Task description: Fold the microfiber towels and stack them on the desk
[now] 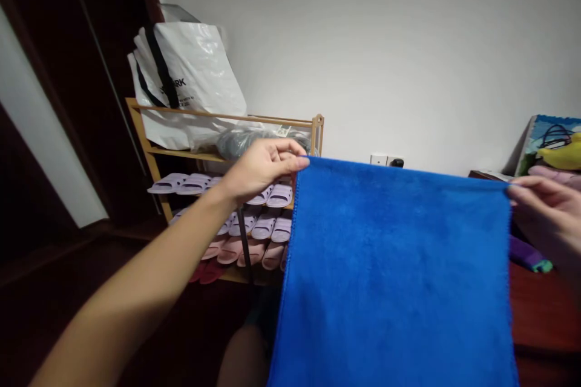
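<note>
A bright blue cloth (399, 272) hangs spread out between my hands, its top edge stretched nearly straight and sloping slightly down to the right. My left hand (271, 166) pinches the cloth's upper left corner between thumb and fingers. At the upper right corner, my right hand (547, 202) grips the cloth the same way, near the right edge of the view. The cloth's lower end runs out of the bottom of the picture.
Behind my left arm stands a wooden rack (157, 178) with several lilac slippers (279, 195) and pink ones (230, 249). A white bag (200, 66) rests on top. At right, a yellow item (563, 154) and a purple item (524, 252) lie around a dark red surface (544, 314).
</note>
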{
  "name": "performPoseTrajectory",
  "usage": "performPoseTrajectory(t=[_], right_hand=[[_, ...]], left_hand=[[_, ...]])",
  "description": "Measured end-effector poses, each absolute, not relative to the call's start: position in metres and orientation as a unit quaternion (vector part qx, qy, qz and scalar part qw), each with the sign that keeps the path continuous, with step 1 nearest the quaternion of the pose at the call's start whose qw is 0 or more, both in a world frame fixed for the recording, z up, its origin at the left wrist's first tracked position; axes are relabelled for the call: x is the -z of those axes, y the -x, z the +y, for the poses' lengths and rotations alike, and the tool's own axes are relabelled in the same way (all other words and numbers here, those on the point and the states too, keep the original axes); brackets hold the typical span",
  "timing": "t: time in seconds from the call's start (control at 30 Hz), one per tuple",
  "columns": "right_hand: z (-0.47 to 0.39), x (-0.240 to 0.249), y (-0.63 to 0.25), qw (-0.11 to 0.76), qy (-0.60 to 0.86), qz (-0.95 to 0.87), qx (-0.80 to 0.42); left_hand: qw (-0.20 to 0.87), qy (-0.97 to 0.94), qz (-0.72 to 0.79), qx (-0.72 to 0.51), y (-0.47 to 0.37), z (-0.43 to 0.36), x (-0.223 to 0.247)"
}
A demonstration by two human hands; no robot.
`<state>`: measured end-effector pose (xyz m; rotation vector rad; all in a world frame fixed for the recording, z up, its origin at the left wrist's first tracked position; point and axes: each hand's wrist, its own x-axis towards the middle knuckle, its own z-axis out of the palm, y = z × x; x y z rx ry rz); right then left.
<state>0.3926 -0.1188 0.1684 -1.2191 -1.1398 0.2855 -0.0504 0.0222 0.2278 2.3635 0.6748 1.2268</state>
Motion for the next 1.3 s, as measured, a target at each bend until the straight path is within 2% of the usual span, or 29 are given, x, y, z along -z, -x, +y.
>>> performPoseTrajectory(t=[0.1, 0.23, 0.33, 0.43, 0.7, 0.9, 1.07, 1.3], right_hand=[[-0.076, -0.133, -0.385, 0.614, 0.546, -0.525, -0.224], [-0.013, -0.064, -0.387, 0.549, 0.582, -0.537, -0.268], [0.025, -0.016, -0.386, 0.509, 0.627, -0.526, -0.267], [0.054, 0.01, -0.391, 0.469, 0.668, -0.529, -0.234], [0.105, 0.022, -0.416, 0.32, 0.75, -0.573, -0.081], [0.115, 0.041, -0.381, 0.235, 0.753, -0.614, 0.025], [0.116, 0.058, -0.359, 0.16, 0.718, -0.677, -0.007], [0.107, 0.059, -0.36, 0.11, 0.73, -0.674, -0.024]], left_hand=[[0.151, -0.881, 0.249, -0.373, 0.042, 0.055, -0.191], [0.122, -0.895, 0.355, -0.241, 0.014, 0.105, -0.12], [0.097, -0.894, 0.388, -0.201, -0.006, 0.138, -0.068], [0.076, -0.888, 0.414, -0.185, -0.019, 0.163, -0.035], [0.027, -0.867, 0.471, -0.16, -0.044, 0.203, -0.015], [-0.026, -0.87, 0.463, -0.169, -0.079, 0.194, 0.0], [0.02, -0.916, 0.385, -0.112, -0.092, 0.183, 0.027], [0.041, -0.916, 0.391, -0.079, -0.091, 0.18, 0.034]])
